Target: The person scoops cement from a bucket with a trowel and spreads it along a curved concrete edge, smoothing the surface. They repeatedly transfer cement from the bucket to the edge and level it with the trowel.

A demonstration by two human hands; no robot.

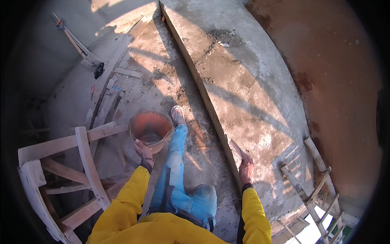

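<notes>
An orange-brown bucket [149, 120], its inside smeared grey, is at my lower left. My left hand [143, 150] is closed on its near rim. Over the edge of the raised concrete slab [248, 101], my right hand [245, 169] grips a trowel [236, 148]. The trowel's flat blade points forward and left. A board [199, 77] runs along the slab's left edge, just left of the trowel. How the fingers wrap the trowel handle is partly hidden.
A wooden frame [87, 162] stands close on my left. Long planks [107, 89] and a long-handled tool [73, 38] lie farther off. Rough mortar [223, 37] marks the slab. A pole ladder [317, 191] is at the right, near a brown wall [337, 77].
</notes>
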